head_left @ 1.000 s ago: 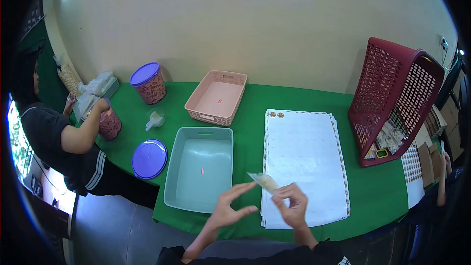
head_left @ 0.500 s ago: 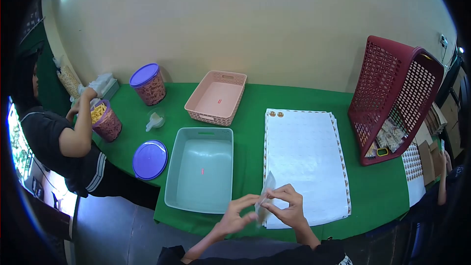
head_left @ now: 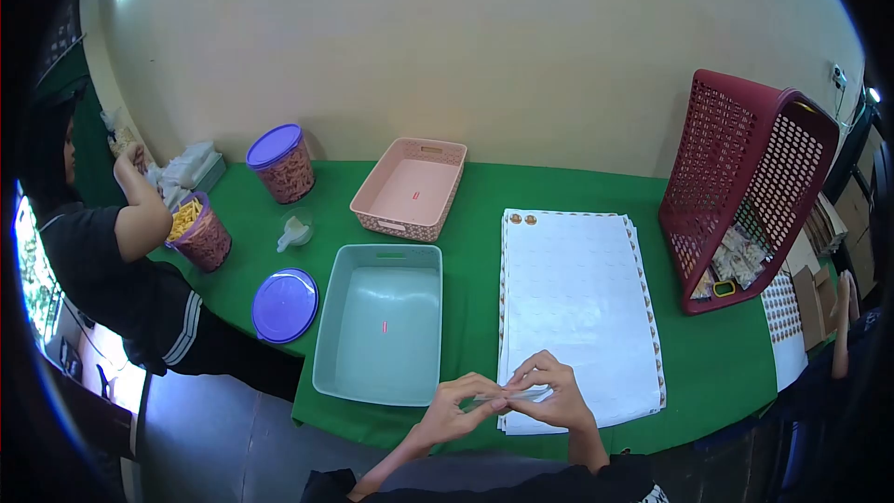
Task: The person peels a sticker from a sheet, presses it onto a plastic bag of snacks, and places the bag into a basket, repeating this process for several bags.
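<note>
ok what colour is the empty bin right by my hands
Pale teal bin, clearest in the head view.

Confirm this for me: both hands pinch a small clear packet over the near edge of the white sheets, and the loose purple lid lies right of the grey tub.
Not quite. In the head view, the purple lid lies left of the grey tub, not right. The rest holds: the left hand and right hand pinch the small clear packet over the near edge of the white sheets.

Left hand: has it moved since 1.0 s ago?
Yes. The left hand has shifted right and down, away from the grey bin, and now pinches the small packet with the right hand.
</note>
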{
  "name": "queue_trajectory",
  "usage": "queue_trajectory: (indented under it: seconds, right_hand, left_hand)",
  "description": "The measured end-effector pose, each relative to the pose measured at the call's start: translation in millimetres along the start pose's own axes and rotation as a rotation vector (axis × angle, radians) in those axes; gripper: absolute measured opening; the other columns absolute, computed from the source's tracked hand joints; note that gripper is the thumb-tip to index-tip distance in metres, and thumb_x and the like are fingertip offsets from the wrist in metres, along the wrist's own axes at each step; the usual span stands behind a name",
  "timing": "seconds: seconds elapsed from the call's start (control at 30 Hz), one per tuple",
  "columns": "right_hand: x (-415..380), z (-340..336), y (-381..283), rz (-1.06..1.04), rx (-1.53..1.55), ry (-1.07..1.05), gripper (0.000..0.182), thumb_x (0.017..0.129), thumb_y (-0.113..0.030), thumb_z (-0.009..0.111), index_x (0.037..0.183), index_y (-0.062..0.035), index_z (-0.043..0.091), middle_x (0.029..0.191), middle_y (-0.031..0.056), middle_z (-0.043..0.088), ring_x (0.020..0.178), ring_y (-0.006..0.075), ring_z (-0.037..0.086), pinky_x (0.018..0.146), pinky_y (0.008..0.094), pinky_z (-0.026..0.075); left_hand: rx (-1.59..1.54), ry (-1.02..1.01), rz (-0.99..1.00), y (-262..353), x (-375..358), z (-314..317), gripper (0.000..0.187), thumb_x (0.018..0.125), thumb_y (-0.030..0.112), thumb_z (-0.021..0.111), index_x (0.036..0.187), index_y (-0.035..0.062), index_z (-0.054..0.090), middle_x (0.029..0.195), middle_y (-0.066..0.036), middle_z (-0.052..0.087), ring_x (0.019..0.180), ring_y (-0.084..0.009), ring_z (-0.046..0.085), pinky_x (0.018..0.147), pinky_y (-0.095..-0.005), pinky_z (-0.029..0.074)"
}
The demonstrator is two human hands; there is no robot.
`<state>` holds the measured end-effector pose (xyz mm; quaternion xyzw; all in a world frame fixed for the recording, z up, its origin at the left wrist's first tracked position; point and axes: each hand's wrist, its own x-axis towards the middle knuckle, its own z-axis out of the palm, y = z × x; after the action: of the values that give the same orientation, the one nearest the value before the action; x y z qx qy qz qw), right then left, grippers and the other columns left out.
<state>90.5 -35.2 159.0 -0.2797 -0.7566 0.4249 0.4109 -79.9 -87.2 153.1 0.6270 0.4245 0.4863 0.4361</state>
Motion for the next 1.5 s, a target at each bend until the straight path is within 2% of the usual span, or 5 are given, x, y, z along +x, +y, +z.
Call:
queue_trajectory:
  seconds: [0.5,0.7,1.03,1.3,1.5]
  right_hand:
    - [-8.3,-33.8,-19.5,-0.091,-0.273,-0.069,0.011,0.064,-0.011,0.069,0.063,-0.0073,0.058,0.066,0.0012,0.053,0.063,0.0166,0.048,0.061,0.0271,0.034]
    - [-6.4,-20.9,-9.1,0.009,-0.084,0.203,0.011,0.071,-0.004,0.059,0.063,-0.0013,0.052,0.085,0.0094,0.061,0.070,0.0156,0.057,0.061,0.0239,0.044]
    - [2.4,19.4,-2.3,0.057,0.351,0.062,0.029,0.085,-0.023,0.044,0.087,0.0037,0.055,0.126,0.0257,0.032,0.114,0.0305,0.038,0.094,0.0357,0.030]
    - [17.8,13.7,10.5,0.066,0.037,0.450,0.049,0.065,-0.015,0.070,0.106,0.0008,0.047,0.101,0.0160,0.047,0.092,0.0203,0.049,0.077,0.0311,0.041]
    - [19.0,7.0,25.9,0.161,0.248,0.092,0.005,0.074,-0.003,0.058,0.076,0.0006,0.062,0.071,0.0061,0.059,0.070,0.0116,0.055,0.068,0.0242,0.042]
  left_hand:
    - [0.140,0.137,0.141,-2.6,-2.3,-13.8,0.004,0.066,-0.001,0.064,0.067,0.0007,0.060,0.069,-0.008,0.061,0.072,-0.0191,0.058,0.072,-0.0317,0.044]
    - [-0.040,0.539,0.131,-24.3,-1.0,-10.0,0.029,0.068,0.004,0.065,0.093,0.0010,0.051,0.101,-0.014,0.046,0.089,-0.0187,0.053,0.075,-0.0281,0.044]
    - [-0.143,0.087,-0.035,-1.9,13.8,4.9,0.055,0.077,0.015,0.058,0.124,0.0024,0.033,0.125,-0.015,0.031,0.110,-0.0262,0.040,0.090,-0.0386,0.037]
    - [-0.051,0.087,-0.055,-14.8,13.9,-8.7,0.025,0.085,0.008,0.041,0.104,-0.0031,0.053,0.097,-0.011,0.057,0.091,-0.0135,0.052,0.075,-0.0225,0.042]
    - [-0.144,0.149,-0.211,-25.5,18.4,-7.5,0.021,0.082,0.009,0.051,0.098,-0.0034,0.056,0.088,-0.009,0.060,0.081,-0.0112,0.055,0.072,-0.0227,0.045]
